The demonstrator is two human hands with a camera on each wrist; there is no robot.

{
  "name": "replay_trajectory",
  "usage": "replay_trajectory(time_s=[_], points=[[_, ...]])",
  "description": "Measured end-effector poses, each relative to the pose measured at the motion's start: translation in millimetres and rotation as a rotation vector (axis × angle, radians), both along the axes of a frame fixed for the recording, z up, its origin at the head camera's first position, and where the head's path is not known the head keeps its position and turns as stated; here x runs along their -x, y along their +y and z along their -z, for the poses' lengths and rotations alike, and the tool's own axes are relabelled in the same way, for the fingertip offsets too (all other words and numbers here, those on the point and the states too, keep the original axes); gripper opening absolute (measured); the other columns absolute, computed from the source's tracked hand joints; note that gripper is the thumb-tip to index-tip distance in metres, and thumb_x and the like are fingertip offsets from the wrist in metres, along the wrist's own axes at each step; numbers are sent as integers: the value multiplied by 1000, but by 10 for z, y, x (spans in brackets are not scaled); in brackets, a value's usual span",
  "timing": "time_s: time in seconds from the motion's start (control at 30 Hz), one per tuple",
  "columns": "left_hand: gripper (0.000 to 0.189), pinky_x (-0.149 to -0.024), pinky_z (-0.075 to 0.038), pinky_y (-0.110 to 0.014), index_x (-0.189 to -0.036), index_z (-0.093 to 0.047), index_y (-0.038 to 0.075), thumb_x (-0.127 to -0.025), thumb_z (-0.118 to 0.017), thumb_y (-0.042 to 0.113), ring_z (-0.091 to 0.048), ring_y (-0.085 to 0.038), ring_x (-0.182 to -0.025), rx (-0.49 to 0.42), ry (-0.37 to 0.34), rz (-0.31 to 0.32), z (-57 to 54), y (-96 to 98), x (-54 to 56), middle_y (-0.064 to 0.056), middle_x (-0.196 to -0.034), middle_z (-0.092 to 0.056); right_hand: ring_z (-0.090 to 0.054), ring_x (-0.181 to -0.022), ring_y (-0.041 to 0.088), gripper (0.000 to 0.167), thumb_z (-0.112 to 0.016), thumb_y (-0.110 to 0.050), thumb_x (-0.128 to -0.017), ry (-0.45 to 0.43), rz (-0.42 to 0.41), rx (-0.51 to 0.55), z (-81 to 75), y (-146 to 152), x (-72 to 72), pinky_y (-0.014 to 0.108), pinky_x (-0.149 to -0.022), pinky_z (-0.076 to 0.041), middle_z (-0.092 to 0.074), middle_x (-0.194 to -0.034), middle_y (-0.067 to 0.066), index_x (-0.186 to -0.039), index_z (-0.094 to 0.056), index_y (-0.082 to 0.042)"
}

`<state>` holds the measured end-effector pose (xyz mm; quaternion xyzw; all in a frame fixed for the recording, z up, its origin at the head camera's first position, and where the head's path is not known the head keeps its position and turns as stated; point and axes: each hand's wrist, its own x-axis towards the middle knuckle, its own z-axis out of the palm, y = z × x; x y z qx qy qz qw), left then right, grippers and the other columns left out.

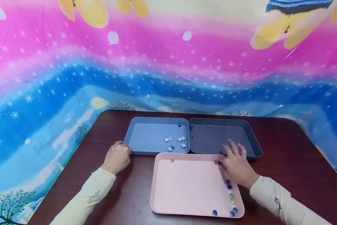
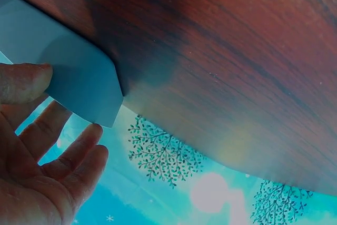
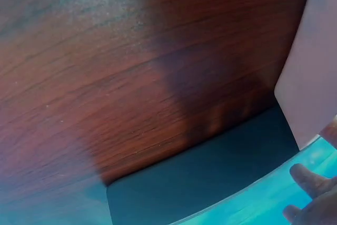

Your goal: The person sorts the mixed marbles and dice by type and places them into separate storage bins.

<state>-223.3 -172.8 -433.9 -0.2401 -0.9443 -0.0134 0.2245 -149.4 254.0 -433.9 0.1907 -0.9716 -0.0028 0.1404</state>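
My left hand (image 1: 117, 157) holds the near left corner of a blue-grey tray (image 1: 145, 137). In the left wrist view its thumb (image 2: 29, 81) presses the tray's outer wall, with the fingers by the rim. Several white dice (image 1: 166, 140) and blue dice (image 1: 179, 125) lie in that tray. My right hand (image 1: 237, 165) is over the far right corner of a pink tray (image 1: 191, 187), its outer fingers spread. At its thumb and forefinger is a blue marble (image 1: 219, 162); whether they pinch it is unclear. A clear marble (image 1: 216, 162) lies beside it.
A dark grey tray (image 1: 219, 137) stands right of the blue-grey one, with several small marbles (image 1: 191, 137) mostly along its left side. More blue marbles (image 1: 229, 187) and greenish marbles (image 1: 232, 199) line the pink tray's right side. A patterned cloth (image 1: 168, 72) hangs behind the brown table (image 1: 283, 143).
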Motion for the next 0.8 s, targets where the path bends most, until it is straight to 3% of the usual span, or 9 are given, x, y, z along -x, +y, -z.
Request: replay_trajectory(time_s=[0.43,0.63,0.8], points=[[18,-79,-59,-44,-69,-74,6,-75,-60,-4,-70,-31,-80,-5,5,4,-9,2,6,-10,-69,-71,-28,-136,50,20,-79,-20,-72,-1,-4,-80,24,-34,38,71,-104,-22,-53,-127,23,-90,-75,-15],[18,-79,-59,-44,-68,-74,6,-75,-61,-4,-69,-31,-82,-7,-8,-5,-8,9,-5,-10,-69,-71,-26,-136,49,13,-76,-19,-73,22,-45,-15,-56,-71,42,70,-104,-19,-52,-126,22,-85,-75,-16],[17,-78,-59,-45,-68,-74,7,-75,-62,-3,-69,-32,-83,-7,-12,-11,-4,13,-11,-10,-70,-72,-24,-135,49,4,-73,-15,-74,80,-112,97,-270,-188,95,70,-103,-17,-51,-127,22,-75,-70,-15]])
